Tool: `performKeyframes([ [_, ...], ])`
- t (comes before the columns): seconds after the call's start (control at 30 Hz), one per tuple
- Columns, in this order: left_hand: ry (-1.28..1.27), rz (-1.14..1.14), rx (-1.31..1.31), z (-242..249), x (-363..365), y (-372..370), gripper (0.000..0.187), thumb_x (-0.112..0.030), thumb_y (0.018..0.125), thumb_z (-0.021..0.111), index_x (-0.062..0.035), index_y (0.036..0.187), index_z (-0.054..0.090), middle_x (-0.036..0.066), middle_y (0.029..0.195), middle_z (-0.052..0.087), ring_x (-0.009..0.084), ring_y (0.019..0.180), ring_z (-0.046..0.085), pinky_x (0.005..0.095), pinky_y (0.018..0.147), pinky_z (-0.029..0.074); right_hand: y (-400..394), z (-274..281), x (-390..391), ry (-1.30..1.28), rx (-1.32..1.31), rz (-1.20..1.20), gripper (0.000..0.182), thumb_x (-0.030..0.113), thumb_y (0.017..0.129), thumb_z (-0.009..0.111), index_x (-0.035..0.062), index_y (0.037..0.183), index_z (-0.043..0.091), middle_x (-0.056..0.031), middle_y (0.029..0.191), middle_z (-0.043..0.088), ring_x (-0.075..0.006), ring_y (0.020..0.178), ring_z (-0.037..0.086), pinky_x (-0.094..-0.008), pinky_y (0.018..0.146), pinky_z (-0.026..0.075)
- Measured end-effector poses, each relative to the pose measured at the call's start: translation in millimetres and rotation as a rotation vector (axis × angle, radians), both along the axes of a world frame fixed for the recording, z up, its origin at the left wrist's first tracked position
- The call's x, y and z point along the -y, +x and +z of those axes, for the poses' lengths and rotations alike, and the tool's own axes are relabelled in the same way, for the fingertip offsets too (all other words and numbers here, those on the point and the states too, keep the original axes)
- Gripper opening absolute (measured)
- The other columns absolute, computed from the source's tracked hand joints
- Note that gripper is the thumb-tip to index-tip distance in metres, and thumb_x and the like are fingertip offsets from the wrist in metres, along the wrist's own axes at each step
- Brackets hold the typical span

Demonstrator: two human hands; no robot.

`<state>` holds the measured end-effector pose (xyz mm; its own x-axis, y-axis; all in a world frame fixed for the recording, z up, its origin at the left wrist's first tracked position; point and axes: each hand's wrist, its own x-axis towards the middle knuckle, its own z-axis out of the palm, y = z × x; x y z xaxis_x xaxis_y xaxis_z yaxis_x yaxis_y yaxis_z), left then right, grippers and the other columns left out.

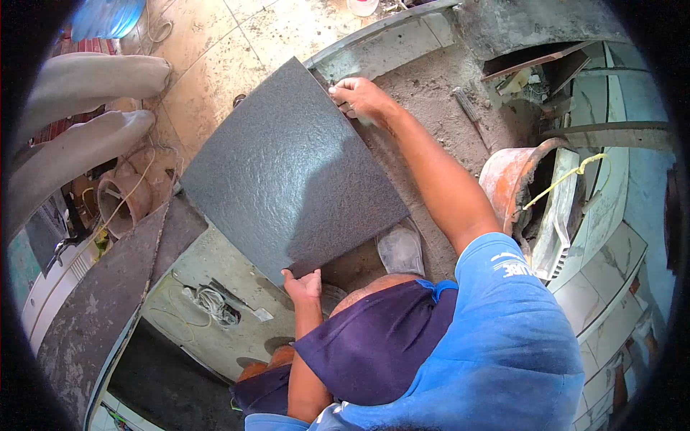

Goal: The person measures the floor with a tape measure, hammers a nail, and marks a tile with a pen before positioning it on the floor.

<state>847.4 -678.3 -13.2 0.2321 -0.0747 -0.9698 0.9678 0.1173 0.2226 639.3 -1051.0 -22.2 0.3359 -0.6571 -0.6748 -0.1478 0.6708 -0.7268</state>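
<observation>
A large dark grey square tile (287,172) with a rough, shiny surface lies tilted across the middle of the view, one corner toward the top. My left hand (303,285) holds its lower corner, with the palm partly under the edge. Along the upper right edge, my right hand (357,100) grips the tile with bent fingers; some fingertips are hidden. A shadow falls over the tile's right half. Below it, part of a shoe (400,250) shows on the dusty floor.
Another person's legs (93,144) are at the left. An orange bucket (503,179) and a chisel-like tool (471,113) stand out at the right. A coil of cord (214,304) lies on a pale slab at lower left. A low curb (388,47) crosses the top.
</observation>
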Motion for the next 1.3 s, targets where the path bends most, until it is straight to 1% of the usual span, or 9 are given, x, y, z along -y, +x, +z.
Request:
performKeyframes([
  [0.3,0.084,-0.148,0.032,0,-3,0,0.054,-0.043,0.095,0.032,-0.0049,0.133,0.036,0.011,0.140,0.035,0.0313,0.128,0.032,0.0506,0.106,0.021,-5,-14,-5,-0.014,0.060,0.057,0.028,0.026,0.086,0.057,0.0007,0.098,0.062,-0.0074,0.091,0.062,-0.0165,0.079,0.057,-0.0314,0.071,0.048],
  [0.57,-0.009,-0.023,0.002,2,-1,-1,0.052,-0.041,0.095,0.032,-0.0048,0.133,0.035,0.011,0.140,0.035,0.0310,0.128,0.032,0.0502,0.106,0.022,-9,2,-15,-0.147,-0.091,0.034,0.028,0.027,0.086,0.057,0.0007,0.097,0.062,-0.0076,0.089,0.063,-0.0139,0.074,0.056,-0.0275,0.066,0.048],
  [0.77,-0.025,-0.113,-0.004,-41,-40,24,0.052,-0.040,0.095,0.032,-0.0060,0.134,0.035,0.010,0.140,0.034,0.0309,0.129,0.031,0.0507,0.106,0.021,-31,3,-45,0.011,-0.023,0.186,0.037,0.039,0.085,0.058,0.0052,0.101,0.061,-0.0003,0.089,0.057,-0.0099,0.078,0.050,-0.0263,0.066,0.045],
  [0.83,0.031,-0.034,-0.055,-43,-46,23,0.052,-0.041,0.095,0.032,-0.0062,0.134,0.035,0.009,0.141,0.034,0.0308,0.129,0.030,0.0508,0.106,0.021,-38,-5,-62,0.055,0.006,0.174,0.031,0.032,0.086,0.060,0.0014,0.092,0.062,-0.0006,0.074,0.055,-0.0082,0.064,0.049,-0.0240,0.055,0.042],
  [0.9,-0.184,-0.338,0.092,-41,-54,20,0.052,-0.041,0.095,0.033,-0.0065,0.134,0.035,0.009,0.140,0.034,0.0308,0.129,0.030,0.0506,0.106,0.020,-42,-7,-76,0.087,0.035,0.143,0.029,0.032,0.086,0.060,0.0030,0.088,0.062,0.0015,0.068,0.052,-0.0074,0.060,0.047,-0.0237,0.053,0.040],
  [1.03,-0.090,-0.070,0.012,-2,-3,1,0.053,-0.041,0.094,0.033,-0.0054,0.133,0.035,0.010,0.140,0.034,0.0313,0.129,0.030,0.0508,0.107,0.019,-53,-2,-88,-0.056,-0.062,0.167,0.031,0.033,0.084,0.062,0.0025,0.090,0.062,-0.0034,0.072,0.057,-0.0107,0.063,0.052,-0.0254,0.058,0.043],
  [1.1,0.009,-0.088,0.052,13,15,-10,0.053,-0.041,0.095,0.032,-0.0037,0.133,0.035,0.012,0.139,0.035,0.0313,0.129,0.030,0.0504,0.108,0.018,-47,2,-83,-0.505,-0.309,0.152,0.036,0.034,0.080,0.064,0.0016,0.095,0.062,-0.0092,0.084,0.061,-0.0175,0.076,0.057,-0.0300,0.068,0.046],
  [1.17,-0.167,0.073,-0.029,9,12,-11,0.054,-0.041,0.095,0.031,-0.0022,0.132,0.035,0.012,0.139,0.035,0.0307,0.128,0.030,0.0497,0.108,0.018,-32,29,-71,-0.544,-0.409,0.149,0.040,0.035,0.078,0.066,0.0018,0.100,0.062,-0.0131,0.095,0.062,-0.0229,0.088,0.058,-0.0337,0.077,0.046],
  [1.3,-0.204,0.016,0.069,-21,-13,-11,0.060,-0.046,0.093,0.035,-0.0050,0.136,0.030,0.010,0.145,0.026,0.0303,0.133,0.024,0.0480,0.109,0.011,19,53,-50,-0.940,-0.488,0.227,0.038,0.029,0.079,0.067,0.0043,0.106,0.060,-0.0131,0.103,0.059,-0.0253,0.094,0.057,-0.0354,0.083,0.045],
])
